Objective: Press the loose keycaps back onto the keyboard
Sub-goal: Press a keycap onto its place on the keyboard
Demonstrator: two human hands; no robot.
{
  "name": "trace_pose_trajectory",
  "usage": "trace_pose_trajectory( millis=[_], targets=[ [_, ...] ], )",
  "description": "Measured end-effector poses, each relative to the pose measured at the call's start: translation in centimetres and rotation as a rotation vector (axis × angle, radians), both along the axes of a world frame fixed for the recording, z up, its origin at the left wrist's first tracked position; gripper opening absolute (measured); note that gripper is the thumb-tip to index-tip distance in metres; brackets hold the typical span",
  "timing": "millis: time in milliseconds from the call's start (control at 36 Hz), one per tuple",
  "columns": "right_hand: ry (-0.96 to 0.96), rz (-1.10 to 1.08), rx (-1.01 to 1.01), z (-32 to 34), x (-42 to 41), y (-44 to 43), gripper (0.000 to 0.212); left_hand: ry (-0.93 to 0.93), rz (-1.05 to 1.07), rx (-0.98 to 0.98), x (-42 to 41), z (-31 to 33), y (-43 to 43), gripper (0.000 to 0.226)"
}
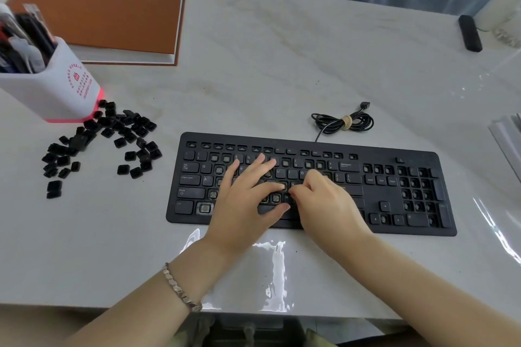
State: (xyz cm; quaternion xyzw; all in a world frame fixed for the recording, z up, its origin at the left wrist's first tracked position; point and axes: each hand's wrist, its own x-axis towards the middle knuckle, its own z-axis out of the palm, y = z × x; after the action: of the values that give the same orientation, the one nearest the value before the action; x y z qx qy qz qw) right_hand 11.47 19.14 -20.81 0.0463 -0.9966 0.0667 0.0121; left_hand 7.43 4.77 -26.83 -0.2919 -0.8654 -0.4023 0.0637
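A black keyboard (366,200) lies flat along the worktop's near edge, right of its middle, with many keys missing. Loose black keycaps (84,141) lie scattered toward the left edge, well apart from it.

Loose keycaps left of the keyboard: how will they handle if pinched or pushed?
The loose keycaps look small, so probably light. Boxy shapes suggest sliding, not rolling. Heaped on the glossy table, a push likely scatters them.

an office desk (282,65): pen holder (56,93), brown notebook (112,3), keyboard (310,222).
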Motion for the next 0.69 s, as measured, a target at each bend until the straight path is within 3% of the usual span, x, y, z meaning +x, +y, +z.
trace_pose_trajectory(
  millis=[111,250,389,500,556,611,694],
  targets=[
    [0.012,-0.07,-0.273,-0.1,0.0,0.4,0.005,0.009,0.005,-0.005,-0.1,0.0,0.0,0.033],
    [-0.232,-0.178,-0.295,0.8,-1.0,1.1,0.021,0.024,0.014,-0.012,-0.1,0.0,0.1,0.032],
    [-0.27,-0.117,-0.177,1.4,-1.4,0.9,0.025,0.03,0.021,-0.024,-0.2,0.0,0.2,0.033],
    [-0.168,0.004,-0.089,1.6,-1.4,0.4,0.006,0.027,0.024,-0.018,-0.2,-0.1,0.3,0.033],
    [-0.178,0.013,-0.04,1.4,-1.6,0.3,0.008,0.035,0.025,-0.018,-0.1,0.0,0.3,0.032],
    [-0.3,-0.052,-0.083,1.6,-1.7,0.5,0.022,0.039,0.026,-0.021,-0.1,0.0,0.4,0.032],
    [-0.303,-0.101,-0.182,1.8,-2.1,0.8,0.022,0.051,0.034,-0.021,-0.2,0.0,0.4,0.03]
  ],
)
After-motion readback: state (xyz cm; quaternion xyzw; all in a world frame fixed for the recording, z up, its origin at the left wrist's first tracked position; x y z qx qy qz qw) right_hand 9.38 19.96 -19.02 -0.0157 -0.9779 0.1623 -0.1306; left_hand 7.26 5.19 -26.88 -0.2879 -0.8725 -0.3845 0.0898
